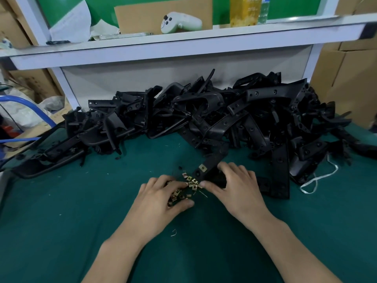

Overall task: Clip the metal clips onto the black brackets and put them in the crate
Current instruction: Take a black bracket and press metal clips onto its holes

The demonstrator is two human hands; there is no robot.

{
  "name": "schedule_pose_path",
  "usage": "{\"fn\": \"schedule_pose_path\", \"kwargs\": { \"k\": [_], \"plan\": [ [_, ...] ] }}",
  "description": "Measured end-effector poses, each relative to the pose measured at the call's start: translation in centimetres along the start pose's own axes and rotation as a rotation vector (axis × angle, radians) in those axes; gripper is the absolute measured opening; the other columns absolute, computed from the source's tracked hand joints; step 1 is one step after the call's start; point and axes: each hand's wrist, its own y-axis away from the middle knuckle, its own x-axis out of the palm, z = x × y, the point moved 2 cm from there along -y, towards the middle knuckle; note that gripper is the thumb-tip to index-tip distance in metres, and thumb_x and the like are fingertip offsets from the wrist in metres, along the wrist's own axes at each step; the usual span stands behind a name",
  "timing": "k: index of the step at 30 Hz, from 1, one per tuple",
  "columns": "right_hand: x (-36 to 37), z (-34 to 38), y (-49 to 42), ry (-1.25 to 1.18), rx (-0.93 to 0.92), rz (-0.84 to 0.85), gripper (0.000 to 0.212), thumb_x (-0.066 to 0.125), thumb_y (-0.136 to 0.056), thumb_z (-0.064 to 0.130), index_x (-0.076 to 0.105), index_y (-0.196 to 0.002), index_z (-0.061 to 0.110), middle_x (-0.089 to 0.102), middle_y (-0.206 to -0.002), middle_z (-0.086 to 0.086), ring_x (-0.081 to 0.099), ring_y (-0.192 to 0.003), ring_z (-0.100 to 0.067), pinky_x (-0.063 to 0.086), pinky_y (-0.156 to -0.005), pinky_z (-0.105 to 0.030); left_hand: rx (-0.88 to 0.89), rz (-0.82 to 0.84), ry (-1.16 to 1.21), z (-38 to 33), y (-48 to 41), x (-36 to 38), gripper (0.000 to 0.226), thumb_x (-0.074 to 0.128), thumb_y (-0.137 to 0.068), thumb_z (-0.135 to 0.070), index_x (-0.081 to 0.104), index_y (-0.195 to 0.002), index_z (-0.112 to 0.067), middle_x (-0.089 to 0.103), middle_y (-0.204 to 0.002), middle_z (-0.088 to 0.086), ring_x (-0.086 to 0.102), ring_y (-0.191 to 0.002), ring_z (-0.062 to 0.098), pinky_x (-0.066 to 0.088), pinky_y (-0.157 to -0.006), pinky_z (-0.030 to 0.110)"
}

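**Green bench, a mountain of brackets, and still clipping**

The green mat (81, 211) on this workbench is half buried. A big heap of black brackets (204, 111) is stacked against the back panel, under a white shelf (183, 43) that has a game controller (179, 22) parked on it. A loose white string (318, 178) lies off to the right.

From where I'm standing this looks like the clipping step, not the packing step. The left hand (163, 198) is curled over a small scatter of metal clips (190, 181) on the mat, with fingers and thumb closed round a few of them. The right hand (236, 184) has its fingers wrapped over the near end of one bracket (214, 160) pulled out of the heap, pinning it to the mat. Its thumb tip is right beside the clips. That bracket already wears one fitted clip (202, 168) near its end.

My guess for the next move is to single out one clip, turn it mouth-first and push it onto the next spot on that bracket while the right hand keeps it steady. I can't see the crate anywhere, and with that heap there's plenty left to do.
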Motion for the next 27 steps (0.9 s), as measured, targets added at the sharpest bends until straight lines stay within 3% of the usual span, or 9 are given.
{"fn": "schedule_pose_path", "kwargs": {
  "k": [6,14,22,27],
  "plan": [
    [0.45,-0.06,-0.04,0.022,-0.065,0.071,0.089,0.026,-0.078,0.085,0.048,-0.141,0.025,0.054,-0.125,0.01,0.044,-0.117,-0.015,0.026,-0.099,-0.032,0.048,-0.159,-0.002,-0.42,0.01,-0.32,0.034,0.043,-0.098,-0.054,0.07,-0.109,-0.037,0.057,-0.106,-0.019,0.051,-0.096,0.012,0.046,-0.087,0.03],
    [0.43,-0.1,-0.09,0.033,-0.071,0.096,0.079,0.034,-0.084,0.08,0.047,-0.141,0.026,0.052,-0.128,0.012,0.042,-0.118,-0.015,0.029,-0.1,-0.032,0.056,0.004,0.039,-0.27,0.11,-0.03,0.062,0.037,-0.079,-0.084,0.061,-0.124,-0.048,0.046,-0.119,-0.025,0.037,-0.11,0.002,0.031,-0.099,0.024],
    [0.37,0.02,-0.07,0.034,-0.068,0.106,0.077,0.033,-0.084,0.079,0.048,-0.138,0.027,0.052,-0.124,0.012,0.043,-0.115,-0.015,0.029,-0.097,-0.032,0.14,-0.152,0.025,-0.95,0.05,0.11,0.039,0.044,-0.092,-0.061,0.073,-0.104,-0.037,0.058,-0.114,-0.015,0.051,-0.101,0.01,0.042,-0.088,0.031],
    [0.28,0.06,0.0,0.03,-0.066,0.101,0.08,0.033,-0.082,0.081,0.048,-0.138,0.027,0.053,-0.124,0.012,0.043,-0.116,-0.015,0.028,-0.098,-0.032,0.146,-0.282,0.077,-0.83,-0.06,-0.28,0.03,0.051,-0.094,-0.051,0.073,-0.093,-0.03,0.06,-0.109,-0.019,0.053,-0.102,0.008,0.04,-0.088,0.028]
  ]
}}
